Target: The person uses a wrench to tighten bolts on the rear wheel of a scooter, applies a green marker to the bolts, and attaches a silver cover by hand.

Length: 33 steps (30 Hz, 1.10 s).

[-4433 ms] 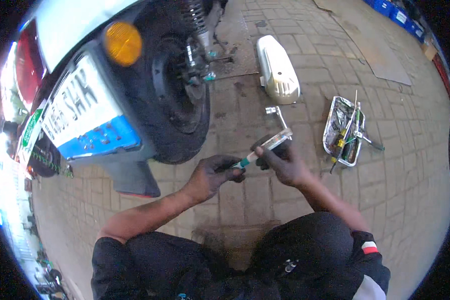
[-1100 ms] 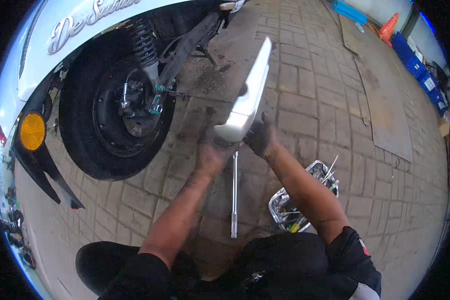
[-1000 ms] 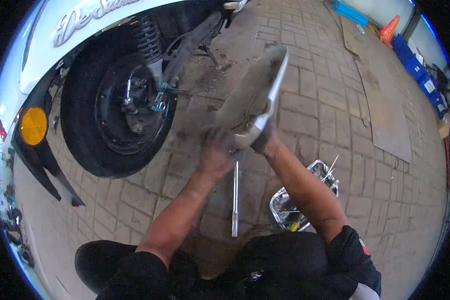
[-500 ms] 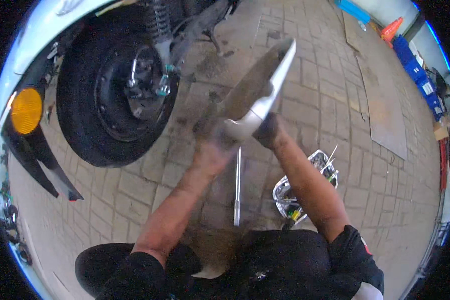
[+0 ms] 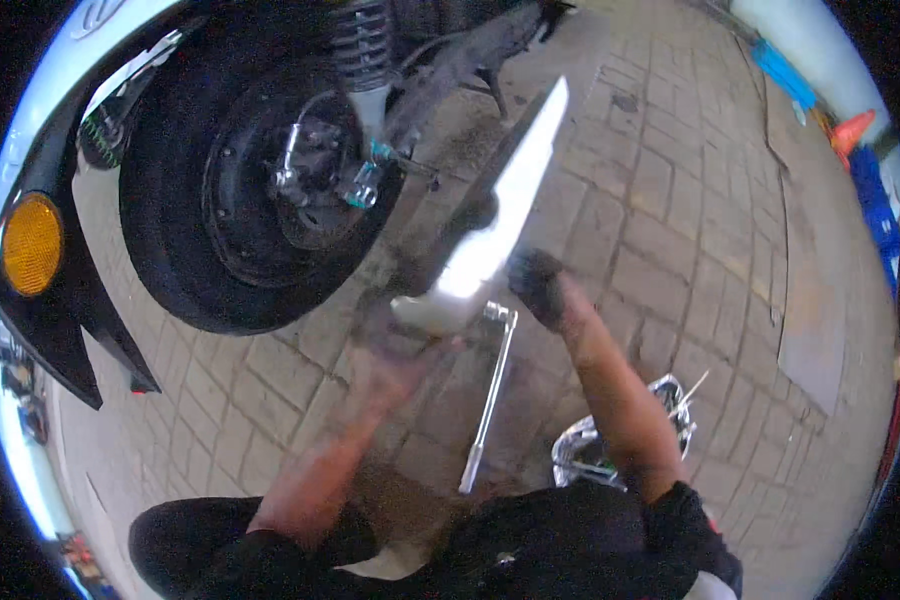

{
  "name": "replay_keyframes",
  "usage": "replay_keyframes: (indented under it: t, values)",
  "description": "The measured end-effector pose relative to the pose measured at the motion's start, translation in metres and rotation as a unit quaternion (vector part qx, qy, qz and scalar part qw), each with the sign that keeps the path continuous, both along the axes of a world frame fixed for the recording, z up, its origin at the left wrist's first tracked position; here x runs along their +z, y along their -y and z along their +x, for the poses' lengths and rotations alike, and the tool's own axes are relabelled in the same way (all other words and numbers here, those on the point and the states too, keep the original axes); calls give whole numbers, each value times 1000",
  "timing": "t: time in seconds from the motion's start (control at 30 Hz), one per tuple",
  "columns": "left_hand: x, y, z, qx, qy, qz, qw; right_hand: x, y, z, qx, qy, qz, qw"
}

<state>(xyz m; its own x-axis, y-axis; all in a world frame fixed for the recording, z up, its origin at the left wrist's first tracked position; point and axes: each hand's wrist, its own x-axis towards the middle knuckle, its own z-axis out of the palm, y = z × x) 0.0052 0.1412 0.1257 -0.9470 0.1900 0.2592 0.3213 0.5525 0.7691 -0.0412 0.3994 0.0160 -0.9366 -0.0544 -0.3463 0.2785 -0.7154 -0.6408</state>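
Observation:
Before me is a long dark part with a shiny silver cover (image 5: 505, 215), which looks like an exhaust muffler, tilted with its tip up and away. Around its lower, near end is my left hand (image 5: 385, 350), closed but smeared by motion. My right hand (image 5: 540, 290), dark over the fingers, is closed at the muffler's right edge; its fingertips are hidden. On the paving below lies a long-handled socket wrench (image 5: 492, 400), its head close under the muffler. The wheel (image 5: 170, 230) of a vehicle stands at left, its hub and coil-spring shock absorber (image 5: 362, 60) exposed.
A silver tray (image 5: 562, 455) with tools sits partly under my right forearm. Pale body panels with an orange reflector (image 5: 33, 245) border the left. A flat board (image 5: 812, 340) lies on the paving at right; blue bins (image 5: 875, 215) and an orange cone (image 5: 852, 133) stand beyond.
The muffler has turned, its silver side now facing up more and its near end shifted left with my left hand. The view has shifted, uncovering the wrench's head.

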Motion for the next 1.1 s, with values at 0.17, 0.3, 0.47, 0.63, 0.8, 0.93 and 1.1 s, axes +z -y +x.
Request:
replay_keyframes:
  t: [0.17, 0.3, 0.47, 0.63, 0.8, 0.93, 1.1]
  values:
    - [-10, -10, 14, -50, -159, -179, 970, 18, 15, -54, -63, -25, -23, 997]
    - [-9, -29, 10, -38, -253, -102, 961, 74, 27, -79, -68, -50, 51, 995]
    - [-13, 0, -4, -58, -228, -56, 970, 78, 68, -108, -76, -69, 31, 994]
    - [16, -1, -26, 42, -89, 191, 977, 99, 62, -124, -114, -95, 58, 987]
    - [27, 13, -36, 93, -86, 202, 971, 92, 61, -139, -117, -160, 48, 979]
    - [27, 1, -47, 134, -83, 246, 956, 114, 61, -150, -137, -127, 89, 978]
    - [30, -17, -54, 145, 1, 357, 923, 105, 42, -157, -59, -131, 91, 985]
